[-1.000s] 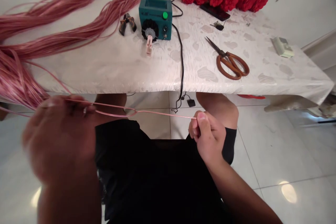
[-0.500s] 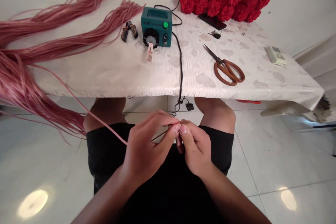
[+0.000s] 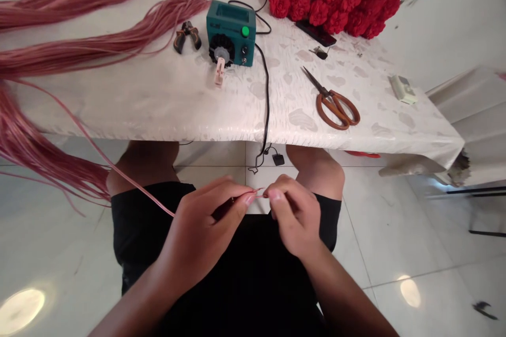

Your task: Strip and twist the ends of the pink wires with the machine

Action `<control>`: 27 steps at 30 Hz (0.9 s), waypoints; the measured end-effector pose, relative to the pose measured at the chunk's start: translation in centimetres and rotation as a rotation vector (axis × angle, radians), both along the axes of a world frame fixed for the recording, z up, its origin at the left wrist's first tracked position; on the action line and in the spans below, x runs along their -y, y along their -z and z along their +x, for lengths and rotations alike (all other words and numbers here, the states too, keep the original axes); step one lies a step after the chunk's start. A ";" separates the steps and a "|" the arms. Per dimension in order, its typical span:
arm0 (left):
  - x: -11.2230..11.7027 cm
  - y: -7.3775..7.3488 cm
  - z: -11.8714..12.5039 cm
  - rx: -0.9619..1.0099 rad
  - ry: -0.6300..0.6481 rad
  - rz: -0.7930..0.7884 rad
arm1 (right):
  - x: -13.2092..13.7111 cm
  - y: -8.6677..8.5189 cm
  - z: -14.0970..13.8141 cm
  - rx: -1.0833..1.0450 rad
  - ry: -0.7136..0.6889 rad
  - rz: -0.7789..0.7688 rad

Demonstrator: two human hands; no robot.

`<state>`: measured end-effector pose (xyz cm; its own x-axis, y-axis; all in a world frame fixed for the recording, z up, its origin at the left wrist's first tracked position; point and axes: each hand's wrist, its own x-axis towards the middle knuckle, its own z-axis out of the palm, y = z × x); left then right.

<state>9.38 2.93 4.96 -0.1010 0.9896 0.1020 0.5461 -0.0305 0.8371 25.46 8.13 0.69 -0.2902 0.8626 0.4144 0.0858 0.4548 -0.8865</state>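
While the left hand [image 3: 203,237] and right hand [image 3: 296,218] each pinch a thin pink strand [image 3: 136,185] close together, its loose bundle [image 3: 43,160] hangs off the worktop [image 3: 158,110] to the left.

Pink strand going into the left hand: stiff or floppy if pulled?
Probably springy rather than limp: the pink strand runs almost straight down to the left hand without much sag. Longer lengths likely still flop, since the pink bundle droops over the table edge. Its glossy sheen suggests it may be somewhat slippery.
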 end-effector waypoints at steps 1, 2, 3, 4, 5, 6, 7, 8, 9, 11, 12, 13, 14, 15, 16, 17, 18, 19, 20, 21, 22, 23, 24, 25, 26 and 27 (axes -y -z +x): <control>0.0 0.1 -0.1 -0.007 0.011 0.008 | -0.2 -0.1 0.5 -0.001 -0.009 -0.006; 0.0 0.2 -0.3 -0.017 0.028 0.019 | -0.5 -0.2 1.1 0.005 -0.027 -0.013; 0.0 0.3 -0.4 -0.031 0.050 0.035 | -0.7 -0.3 1.6 0.020 -0.054 -0.017; 0.1 0.5 -0.4 -0.050 0.075 0.052 | -0.9 -0.6 2.0 0.045 -0.091 -0.017; 0.1 0.6 -0.5 -0.072 0.102 0.068 | -1.0 -0.9 2.4 0.079 -0.136 -0.015; 0.1 0.6 -0.5 -0.098 0.128 0.081 | -1.1 -1.2 2.6 0.121 -0.178 -0.010; 0.1 0.7 -0.4 -0.123 0.150 0.093 | -1.2 -1.6 2.7 0.168 -0.213 0.001; 0.1 0.6 -0.4 -0.144 0.167 0.100 | -1.3 -1.9 2.7 0.214 -0.241 0.016; 0.2 0.6 -0.3 -0.160 0.179 0.103 | -1.3 -2.1 2.7 0.254 -0.264 0.034; 0.2 0.5 -0.3 -0.171 0.190 0.107 | -1.4 -2.4 2.6 0.312 -0.292 0.066; 0.3 0.5 -0.2 -0.167 0.189 0.110 | -1.4 -2.4 2.6 0.330 -0.306 0.075; 0.3 0.5 -0.2 -0.160 0.187 0.107 | -1.4 -2.4 2.6 0.343 -0.321 0.075; 0.4 0.4 -0.3 -0.152 0.183 0.102 | -1.4 -2.3 2.6 0.355 -0.334 0.067; 0.5 0.4 -0.3 -0.143 0.180 0.096 | -1.4 -2.3 2.6 0.364 -0.345 0.061; 0.5 0.4 -0.4 -0.133 0.180 0.085 | -1.4 -2.2 2.6 0.371 -0.356 0.061; 0.5 0.4 -0.5 -0.121 0.188 0.075 | -1.3 -2.1 2.6 0.378 -0.367 0.067; 0.5 0.4 -0.6 -0.106 0.199 0.059 | -1.3 -2.1 2.6 0.386 -0.376 0.081; 0.5 0.3 -0.7 -0.089 0.217 0.035 | -1.2 -2.0 2.6 0.396 -0.383 0.099; 0.4 0.2 -0.8 -0.070 0.240 0.001 | -1.2 -1.9 2.6 0.406 -0.388 0.117; 0.4 0.2 -0.9 -0.052 0.270 -0.047 | -1.2 -1.9 2.6 0.412 -0.392 0.134; 0.3 0.1 -0.9 -0.034 0.296 -0.099 | -1.1 -1.8 2.5 0.412 -0.395 0.147; 0.3 0.0 -1.0 -0.016 0.317 -0.143 | -1.1 -1.8 2.5 0.404 -0.398 0.158; 0.2 0.0 -1.0 0.002 0.329 -0.171 | -1.1 -1.8 2.5 0.388 -0.402 0.165; 0.2 -0.1 -1.1 0.017 0.335 -0.184 | -1.1 -1.7 2.5 0.368 -0.406 0.167; 0.2 -0.1 -1.1 0.032 0.334 -0.184 | -1.1 -1.8 2.5 0.347 -0.412 0.166; 0.3 0.0 -1.1 0.044 0.333 -0.181 | -1.1 -1.8 2.6 0.330 -0.420 0.161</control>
<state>8.24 2.63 4.98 0.2290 0.9706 -0.0743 0.4948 -0.0503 0.8676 28.01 9.18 2.45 -0.7320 0.5782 0.3604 0.1293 0.6372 -0.7597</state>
